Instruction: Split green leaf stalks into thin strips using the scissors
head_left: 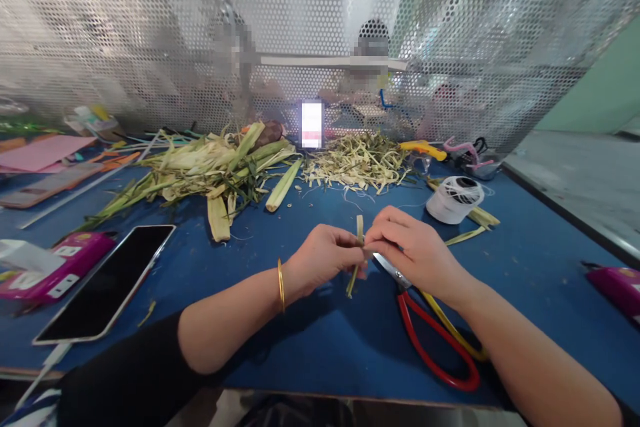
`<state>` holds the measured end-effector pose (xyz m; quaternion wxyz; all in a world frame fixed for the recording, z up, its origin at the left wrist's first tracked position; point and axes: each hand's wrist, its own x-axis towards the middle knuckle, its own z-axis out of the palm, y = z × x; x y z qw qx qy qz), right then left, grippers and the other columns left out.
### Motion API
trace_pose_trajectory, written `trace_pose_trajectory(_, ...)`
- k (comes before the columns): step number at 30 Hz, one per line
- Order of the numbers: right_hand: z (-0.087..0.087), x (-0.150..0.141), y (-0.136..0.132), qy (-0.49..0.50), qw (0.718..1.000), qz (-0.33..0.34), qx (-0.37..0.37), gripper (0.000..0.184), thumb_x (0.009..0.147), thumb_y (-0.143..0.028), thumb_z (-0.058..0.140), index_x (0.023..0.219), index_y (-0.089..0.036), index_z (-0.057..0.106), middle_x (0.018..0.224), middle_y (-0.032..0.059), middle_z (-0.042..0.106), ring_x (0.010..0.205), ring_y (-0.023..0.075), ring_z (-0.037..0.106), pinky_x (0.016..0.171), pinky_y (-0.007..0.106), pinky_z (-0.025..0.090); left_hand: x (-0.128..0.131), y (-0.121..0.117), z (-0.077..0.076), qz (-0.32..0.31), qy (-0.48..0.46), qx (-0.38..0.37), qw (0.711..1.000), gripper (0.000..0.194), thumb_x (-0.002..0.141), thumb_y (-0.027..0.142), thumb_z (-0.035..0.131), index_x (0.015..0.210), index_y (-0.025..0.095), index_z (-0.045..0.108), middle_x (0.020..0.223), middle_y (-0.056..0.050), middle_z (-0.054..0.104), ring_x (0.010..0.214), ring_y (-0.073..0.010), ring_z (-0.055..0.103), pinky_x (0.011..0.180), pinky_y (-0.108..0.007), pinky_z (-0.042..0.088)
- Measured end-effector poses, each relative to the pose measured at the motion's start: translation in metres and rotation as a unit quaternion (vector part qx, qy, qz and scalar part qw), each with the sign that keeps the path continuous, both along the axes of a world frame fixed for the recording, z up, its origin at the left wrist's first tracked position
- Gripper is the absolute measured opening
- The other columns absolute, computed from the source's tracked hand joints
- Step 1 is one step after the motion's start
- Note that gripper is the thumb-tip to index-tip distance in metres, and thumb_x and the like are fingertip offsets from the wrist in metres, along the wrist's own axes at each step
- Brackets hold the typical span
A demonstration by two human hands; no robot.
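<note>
My left hand (333, 257) pinches a narrow strip of dried plant leaf (359, 225), held upright over the blue table. Its top end sticks up above the fingers and its thin lower end slants out below them. Fingers of my right hand (407, 243) are pressed together at the strip's side, close against the left fingertips; what lies between them is hidden. Under my right hand rest scissors (415, 333) with one red and one yellow handle, their blades partly covered. Beyond that hand stands a spool of white thread (454, 200).
Long leaf stalks (215, 167) are heaped at the back left, cut leaf scraps (360, 160) at the back centre. A phone (110, 280) and a purple tissue pack (65, 265) lie left. A perforated metal screen (150, 33) rises behind the table.
</note>
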<state>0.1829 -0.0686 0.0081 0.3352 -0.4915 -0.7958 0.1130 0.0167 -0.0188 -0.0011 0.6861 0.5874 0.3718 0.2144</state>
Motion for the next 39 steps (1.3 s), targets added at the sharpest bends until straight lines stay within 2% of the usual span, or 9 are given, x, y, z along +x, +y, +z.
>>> trace_pose_trajectory(6,-0.004,0.004,0.007,0.166,0.978,-0.06,-0.109,0.015,0.078,-0.029,0.06,0.067,-0.019,0.063,0.067,-0.0005,0.058,0.063,0.0129,0.051,0.059,0.026,0.04,-0.007,-0.001,0.009,-0.097,-0.04,-0.034,0.994,0.013,0.067,0.027,0.071,0.068,0.014,0.069,0.063,-0.003,0.066,0.06,-0.0129,0.063,0.061,-0.024,0.046)
trace_pose_trajectory(11,-0.008,-0.002,0.01,0.294,0.925,-0.111,-0.211,0.019,0.07,-0.036,0.064,0.067,-0.018,0.063,0.059,-0.0027,0.057,0.055,0.0107,0.046,0.054,0.025,0.037,-0.007,0.0,0.01,-0.068,-0.105,-0.037,0.991,0.013,0.07,0.025,0.07,0.071,0.013,0.068,0.068,-0.003,0.066,0.062,-0.013,0.064,0.07,-0.027,0.049)
trace_pose_trajectory(13,-0.01,-0.004,0.009,0.298,0.921,-0.13,-0.214,0.022,0.071,-0.039,0.063,0.07,-0.017,0.063,0.057,-0.0032,0.055,0.052,0.0101,0.044,0.051,0.024,0.035,-0.005,0.0,0.009,-0.028,-0.125,-0.024,0.992,0.013,0.069,0.024,0.071,0.073,0.012,0.068,0.068,-0.002,0.065,0.062,-0.0133,0.064,0.071,-0.028,0.05)
trace_pose_trajectory(16,-0.015,-0.007,0.007,0.23,0.949,-0.14,-0.161,0.022,0.077,-0.039,0.06,0.071,-0.018,0.062,0.061,-0.0019,0.056,0.056,0.0114,0.046,0.053,0.024,0.037,-0.003,0.003,0.007,0.05,-0.131,0.009,0.99,0.012,0.071,0.024,0.069,0.073,0.013,0.066,0.067,-0.001,0.063,0.062,-0.0126,0.062,0.071,-0.03,0.051)
trace_pose_trajectory(20,-0.019,-0.012,0.001,0.055,0.994,-0.094,0.008,0.018,0.089,-0.025,0.049,0.08,-0.019,0.064,0.076,0.0029,0.061,0.07,0.0143,0.056,0.064,0.025,0.043,-0.001,0.008,0.001,0.128,-0.106,0.078,0.983,0.01,0.075,0.02,0.064,0.069,0.013,0.063,0.062,0.0,0.062,0.061,-0.0109,0.06,0.07,-0.026,0.05)
trace_pose_trajectory(25,-0.019,-0.014,-0.005,-0.12,0.973,-0.109,0.164,0.025,0.092,-0.019,0.041,0.085,-0.022,0.064,0.096,0.006,0.064,0.068,0.013,0.058,0.058,0.023,0.041,-0.002,0.007,-0.001,0.095,-0.042,0.111,0.988,0.008,0.071,0.01,0.059,0.067,0.013,0.065,0.06,0.001,0.064,0.059,-0.01,0.059,0.063,-0.022,0.046)
trace_pose_trajectory(27,-0.019,-0.013,-0.004,-0.12,0.973,-0.118,0.16,0.024,0.093,-0.019,0.039,0.084,-0.022,0.062,0.098,0.0054,0.066,0.067,0.0124,0.059,0.056,0.022,0.04,-0.002,0.004,0.001,0.055,-0.02,0.124,0.99,0.013,0.071,0.008,0.058,0.063,0.014,0.065,0.059,0.001,0.064,0.058,-0.0088,0.057,0.062,-0.02,0.045)
trace_pose_trajectory(32,-0.023,-0.01,0.0,-0.125,0.975,-0.144,0.115,0.021,0.094,-0.024,0.036,0.085,-0.021,0.054,0.061,-0.0013,0.058,0.051,0.0132,0.054,0.049,0.023,0.033,-0.002,0.001,0.003,0.009,-0.071,0.028,0.997,0.007,0.072,0.011,0.061,0.068,0.014,0.067,0.062,0.001,0.064,0.06,-0.0094,0.06,0.067,-0.023,0.048)
trace_pose_trajectory(39,-0.024,-0.01,-0.002,-0.103,0.976,-0.153,0.112,0.019,0.093,-0.026,0.036,0.083,-0.021,0.051,0.061,-0.0009,0.058,0.051,0.0135,0.054,0.051,0.023,0.033,-0.008,0.008,0.0,-0.063,-0.114,-0.066,0.989,0.017,0.069,0.026,0.073,0.078,0.012,0.069,0.077,-0.004,0.068,0.073,-0.0132,0.066,0.079,-0.028,0.049)
